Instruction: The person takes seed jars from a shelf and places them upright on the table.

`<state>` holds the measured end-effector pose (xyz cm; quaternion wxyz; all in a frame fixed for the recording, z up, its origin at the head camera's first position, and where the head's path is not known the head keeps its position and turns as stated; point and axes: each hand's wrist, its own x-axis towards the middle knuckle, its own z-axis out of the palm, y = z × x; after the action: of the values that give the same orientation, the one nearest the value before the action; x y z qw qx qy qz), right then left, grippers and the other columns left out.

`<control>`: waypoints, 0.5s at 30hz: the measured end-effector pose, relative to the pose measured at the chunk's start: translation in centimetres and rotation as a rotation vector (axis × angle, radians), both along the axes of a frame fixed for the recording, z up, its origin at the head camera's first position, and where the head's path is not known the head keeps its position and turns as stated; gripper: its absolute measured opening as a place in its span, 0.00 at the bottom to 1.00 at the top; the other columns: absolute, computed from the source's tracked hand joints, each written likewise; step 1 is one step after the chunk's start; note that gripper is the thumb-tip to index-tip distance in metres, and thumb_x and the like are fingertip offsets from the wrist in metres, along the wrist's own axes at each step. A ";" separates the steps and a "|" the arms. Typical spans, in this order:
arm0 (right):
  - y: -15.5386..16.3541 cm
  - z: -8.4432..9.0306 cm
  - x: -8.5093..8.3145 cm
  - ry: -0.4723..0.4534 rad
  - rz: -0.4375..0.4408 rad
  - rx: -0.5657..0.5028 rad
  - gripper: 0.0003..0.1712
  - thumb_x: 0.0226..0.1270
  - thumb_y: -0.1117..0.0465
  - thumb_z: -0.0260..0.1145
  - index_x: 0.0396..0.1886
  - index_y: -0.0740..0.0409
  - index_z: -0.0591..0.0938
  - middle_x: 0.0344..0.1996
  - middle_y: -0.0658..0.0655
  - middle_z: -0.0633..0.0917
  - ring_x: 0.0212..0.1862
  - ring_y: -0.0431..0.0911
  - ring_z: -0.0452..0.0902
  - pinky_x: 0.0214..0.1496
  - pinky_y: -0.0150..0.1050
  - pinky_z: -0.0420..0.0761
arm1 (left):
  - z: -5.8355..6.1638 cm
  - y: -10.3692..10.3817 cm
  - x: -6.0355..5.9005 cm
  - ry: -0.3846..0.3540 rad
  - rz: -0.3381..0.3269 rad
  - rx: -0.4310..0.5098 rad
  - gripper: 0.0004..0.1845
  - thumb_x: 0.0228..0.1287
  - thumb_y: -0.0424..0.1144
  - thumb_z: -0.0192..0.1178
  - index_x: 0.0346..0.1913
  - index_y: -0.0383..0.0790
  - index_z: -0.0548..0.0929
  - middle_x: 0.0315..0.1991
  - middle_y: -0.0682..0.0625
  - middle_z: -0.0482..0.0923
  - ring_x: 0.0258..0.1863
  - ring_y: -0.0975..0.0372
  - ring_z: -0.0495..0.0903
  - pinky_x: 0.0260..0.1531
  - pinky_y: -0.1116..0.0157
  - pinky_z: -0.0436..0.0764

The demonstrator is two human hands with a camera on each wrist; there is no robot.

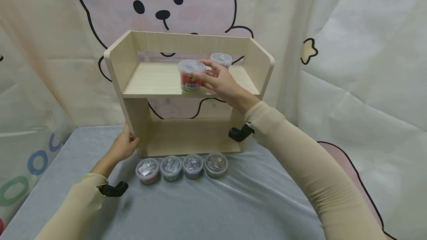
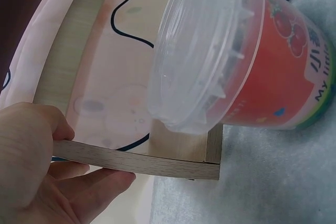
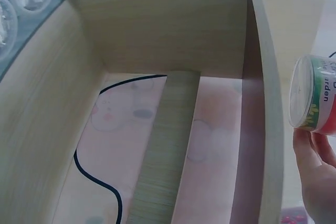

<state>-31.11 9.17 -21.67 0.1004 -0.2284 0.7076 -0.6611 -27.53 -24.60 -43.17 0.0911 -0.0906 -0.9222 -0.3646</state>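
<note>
My right hand holds a clear-lidded plastic tub with a red label between thumb and fingers, at the front of the upper shelf of a small wooden rack. In the right wrist view the tub's base appears apart from the shelf board. Behind the hand, a second lidded tub stands on the right of that shelf, partly hidden. My left hand grips the lower edge of the rack's left side panel. The left wrist view shows thumb and fingers on either side of the panel edge.
A row of several lidded tubs stands on the grey-blue cloth before the rack. The lower shelf is open at the front. Printed curtains hang behind and to both sides.
</note>
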 end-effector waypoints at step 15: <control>3.7 0.7 3.5 0.062 0.092 0.003 0.35 0.74 0.63 0.55 0.78 0.54 0.60 0.75 0.60 0.67 0.75 0.51 0.65 0.81 0.54 0.64 | -0.1 -0.2 0.0 0.010 -0.017 0.004 0.31 0.69 0.31 0.49 0.71 0.33 0.51 0.59 0.19 0.72 0.53 0.31 0.78 0.47 0.37 0.81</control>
<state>-27.56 12.83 -20.98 0.1091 -0.2811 0.7002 -0.6471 -27.53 -24.78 -43.27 0.0929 -0.1000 -0.9202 -0.3670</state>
